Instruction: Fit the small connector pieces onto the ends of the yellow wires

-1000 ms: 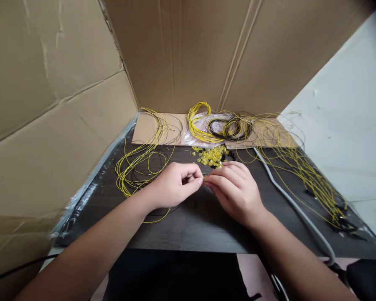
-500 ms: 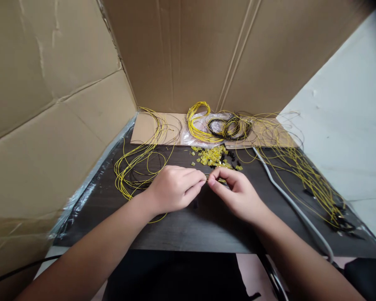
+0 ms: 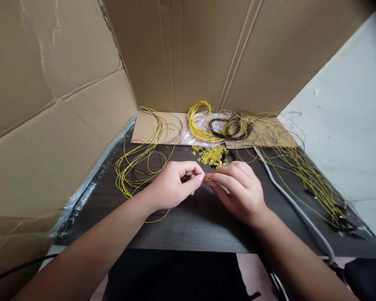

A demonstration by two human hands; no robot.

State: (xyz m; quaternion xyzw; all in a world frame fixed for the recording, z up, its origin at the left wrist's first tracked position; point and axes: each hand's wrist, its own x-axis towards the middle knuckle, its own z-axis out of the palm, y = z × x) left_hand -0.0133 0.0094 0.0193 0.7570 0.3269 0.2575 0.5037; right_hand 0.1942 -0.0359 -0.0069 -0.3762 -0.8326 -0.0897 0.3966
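My left hand (image 3: 178, 184) and my right hand (image 3: 240, 188) meet fingertip to fingertip over the middle of the dark table. Both are closed in a pinch on thin yellow wires (image 3: 207, 177), a short stretch of which shows between them. The wire ends are hidden by my fingers. Left of my left hand lies a loose bundle of yellow and black wires (image 3: 125, 169). Just beyond my fingertips is a pile of small clear-yellow plastic pieces (image 3: 212, 155), with small black pieces (image 3: 232, 156) at its right.
A yellow wire coil (image 3: 192, 125) and a black wire coil (image 3: 232, 127) rest on plastic at the back. Yellow wires with black ends (image 3: 327, 196) spread along the right. A grey cable (image 3: 278, 188) crosses the table (image 3: 181, 234). Cardboard walls (image 3: 194, 54) stand behind and left.
My right hand's fingers have stretched forward and flattened over the wires, covering the stretch on its right. My left hand's thumb and index finger have shifted their pinch slightly.
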